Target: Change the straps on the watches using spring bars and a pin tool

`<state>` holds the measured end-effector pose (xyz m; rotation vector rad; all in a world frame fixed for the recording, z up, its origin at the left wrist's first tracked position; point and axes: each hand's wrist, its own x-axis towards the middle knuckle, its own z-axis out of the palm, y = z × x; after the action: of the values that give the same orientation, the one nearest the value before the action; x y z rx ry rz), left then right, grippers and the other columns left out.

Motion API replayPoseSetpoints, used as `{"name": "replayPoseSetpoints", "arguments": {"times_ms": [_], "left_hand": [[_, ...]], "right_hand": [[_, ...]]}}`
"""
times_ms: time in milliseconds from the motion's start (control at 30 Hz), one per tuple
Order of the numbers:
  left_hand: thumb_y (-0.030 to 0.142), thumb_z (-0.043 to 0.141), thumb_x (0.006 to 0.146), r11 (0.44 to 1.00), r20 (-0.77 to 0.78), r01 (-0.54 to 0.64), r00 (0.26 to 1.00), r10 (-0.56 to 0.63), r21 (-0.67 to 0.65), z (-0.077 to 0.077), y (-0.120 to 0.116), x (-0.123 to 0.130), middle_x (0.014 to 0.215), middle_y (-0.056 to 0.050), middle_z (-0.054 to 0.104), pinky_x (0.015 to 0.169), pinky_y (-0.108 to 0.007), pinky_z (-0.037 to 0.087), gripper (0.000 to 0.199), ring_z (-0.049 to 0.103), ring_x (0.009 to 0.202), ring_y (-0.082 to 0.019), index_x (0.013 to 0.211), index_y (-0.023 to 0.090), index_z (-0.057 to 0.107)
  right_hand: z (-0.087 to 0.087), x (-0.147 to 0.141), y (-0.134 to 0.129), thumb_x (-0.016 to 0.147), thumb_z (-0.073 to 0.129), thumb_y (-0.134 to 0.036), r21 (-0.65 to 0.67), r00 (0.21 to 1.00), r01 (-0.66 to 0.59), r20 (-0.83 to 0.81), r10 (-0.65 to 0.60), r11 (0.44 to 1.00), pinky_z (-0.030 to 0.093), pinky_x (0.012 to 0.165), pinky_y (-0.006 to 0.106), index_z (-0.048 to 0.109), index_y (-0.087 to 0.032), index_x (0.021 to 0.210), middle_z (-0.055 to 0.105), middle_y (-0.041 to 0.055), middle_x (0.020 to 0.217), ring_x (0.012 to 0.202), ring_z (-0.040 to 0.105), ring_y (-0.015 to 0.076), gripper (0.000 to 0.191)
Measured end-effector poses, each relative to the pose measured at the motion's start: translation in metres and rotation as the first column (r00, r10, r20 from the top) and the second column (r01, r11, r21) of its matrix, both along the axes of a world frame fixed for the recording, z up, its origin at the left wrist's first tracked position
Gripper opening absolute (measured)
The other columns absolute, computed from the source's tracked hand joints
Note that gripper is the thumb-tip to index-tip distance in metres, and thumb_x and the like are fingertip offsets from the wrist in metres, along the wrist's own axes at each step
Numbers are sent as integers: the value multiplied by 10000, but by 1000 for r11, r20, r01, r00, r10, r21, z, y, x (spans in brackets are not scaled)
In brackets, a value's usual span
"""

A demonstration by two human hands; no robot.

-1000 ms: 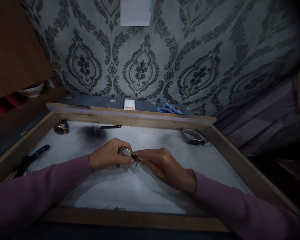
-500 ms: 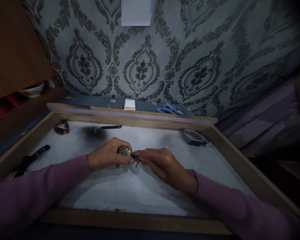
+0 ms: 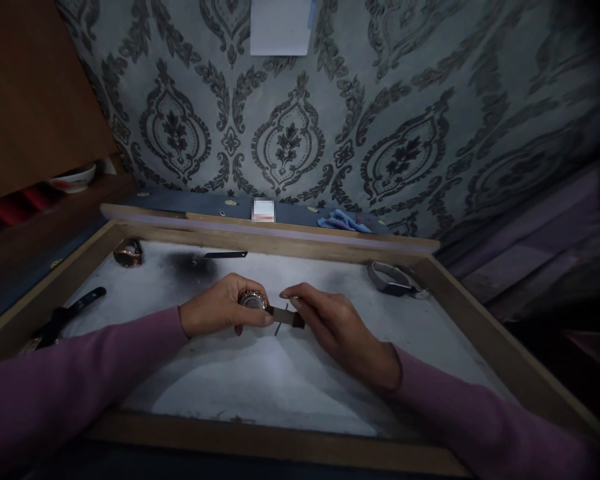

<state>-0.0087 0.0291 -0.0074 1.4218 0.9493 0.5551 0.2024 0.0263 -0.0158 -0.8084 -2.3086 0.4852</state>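
Observation:
Over the white bottom of a wooden tray, my left hand grips a round watch with a rose-gold rim between thumb and fingers. A short dark strap extends from the watch to the right, its far end close to my right hand. The thumb and index finger of that hand are apart above the strap end; whether its lower fingers touch the strap is hard to tell. A thin dark stick lies beneath the strap.
Inside the tray are a rose-gold watch, a black strap, a black strip and a grey watch. A blue cloth and a small box rest behind the back edge. A bowl stands at left.
My right hand's fingers have come away from the strap and parted, so more of the strap shows. My left hand still holds the watch. The view has shifted slightly.

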Motion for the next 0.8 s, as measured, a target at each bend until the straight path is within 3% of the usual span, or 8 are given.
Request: {"name": "replayPoseSetpoints", "arguments": {"times_ms": [133,267,433,633,800], "left_hand": [[299,693,646,1000,19,-12,1000,12,-7,2,0,0,483,86,421,399,-165,364,191,379,437,-51,632,150,575],[302,703,632,999,49,-29,998,30,-15,2,0,0,485,85,432,390,-171,369,201,374,434,-53,631,148,574],[310,714,626,999,60,-41,997,42,-20,0,1,-1,487,85,434,383,-169,377,213,370,428,-48,634,148,576],[319,711,632,999,55,-34,998,35,-19,-1,1,-2,482,83,428,388,-174,390,215,377,427,-52,630,148,580],[316,708,640,999,40,-34,999,35,-17,-1,0,-2,481,83,431,388,-175,370,211,381,426,-55,639,151,576]], "right_hand": [[3,-2,-3,968,362,-185,-33,995,81,59,-79,996,382,494,215,510,-156,1097,546,-26,605,497,510,112,198],[3,-2,-4,965,370,-177,-78,999,37,26,-35,996,425,535,213,432,-153,1223,565,-13,671,568,549,118,266],[4,-1,-1,962,403,-169,-121,997,19,-71,-28,992,413,474,173,515,-171,998,607,-7,706,488,507,70,117],[7,-3,1,950,453,-185,63,998,23,-59,-19,998,426,533,211,572,-161,870,562,10,675,585,541,108,145],[4,-3,-3,973,438,-235,-52,997,-71,24,72,996,395,498,203,560,-170,873,583,-15,640,514,517,90,171]]}}
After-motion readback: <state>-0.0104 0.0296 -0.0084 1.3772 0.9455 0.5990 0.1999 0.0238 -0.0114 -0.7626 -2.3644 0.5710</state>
